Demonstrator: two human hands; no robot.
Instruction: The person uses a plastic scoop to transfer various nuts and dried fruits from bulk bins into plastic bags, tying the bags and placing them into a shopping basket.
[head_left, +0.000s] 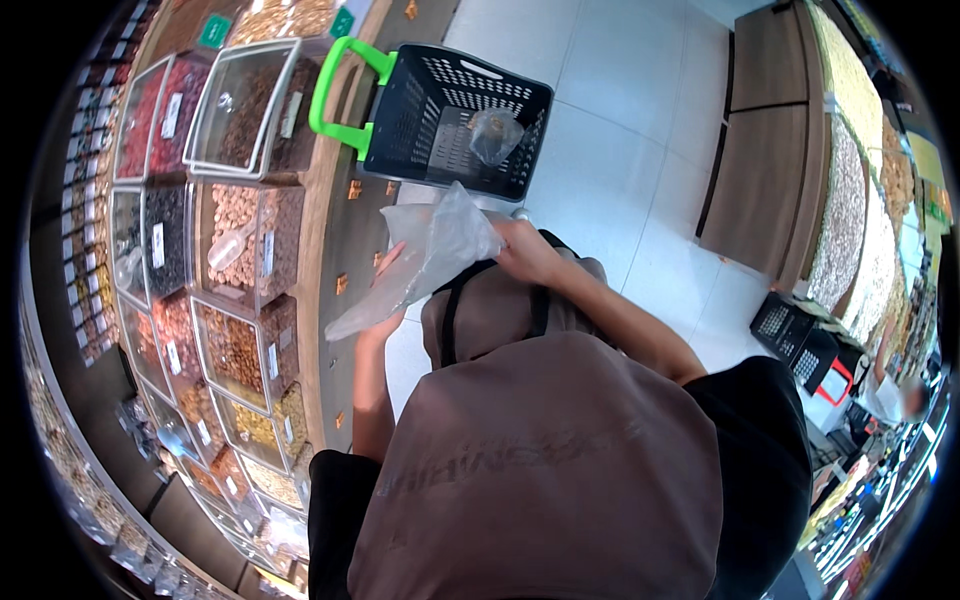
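A clear plastic bag point(432, 252) hangs between my two hands, in front of my body. My right hand point(524, 250) is closed on the bag's right edge. On the other side, my left hand point(382, 318) grips the bag, with much of the hand covered by the film and a fingertip showing past its edge. Just beyond the bag stands a black shopping basket point(405, 120) with a raised green handle point(322, 95). Inside the basket lies a small knotted-looking clear bag point(495, 137) with brownish contents.
To my left, a wooden counter carries clear lidded bins, including one of pale nuts point(235, 215) with a scoop point(230, 246) and one of dark dried pieces point(250, 110). At right stands a wooden display point(765, 150) of loose grains. Farther right are black baskets point(790, 330) and another person point(880, 395).
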